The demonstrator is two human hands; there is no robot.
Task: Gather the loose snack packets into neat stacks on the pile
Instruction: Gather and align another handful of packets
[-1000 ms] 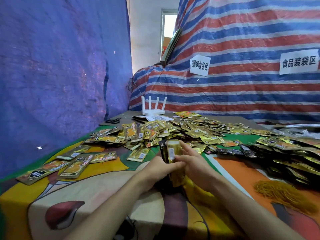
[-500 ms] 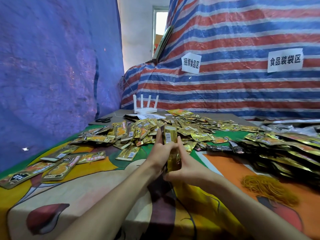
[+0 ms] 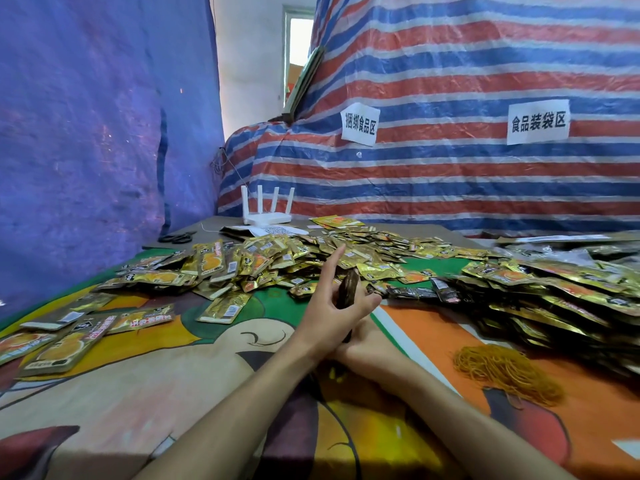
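above the cloth [image 3: 173, 375], left hand [image 3: 332, 308] grips an edge-on packet stack [image 3: 348, 289]; right hand [image 3: 369, 346] beneath, grip hidden.

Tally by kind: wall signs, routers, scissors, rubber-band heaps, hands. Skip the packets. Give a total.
Wall signs: 2
Router: 1
Scissors: 1
Rubber-band heap: 1
Hands: 2, left hand gripping a packet stack, right hand partly hidden by the left
Total: 7

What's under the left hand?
The right hand, its back showing, and the lower end of the packet stack that the left hand grips. The right hand's fingers and the stack's bottom are covered, so its grip can't be judged.
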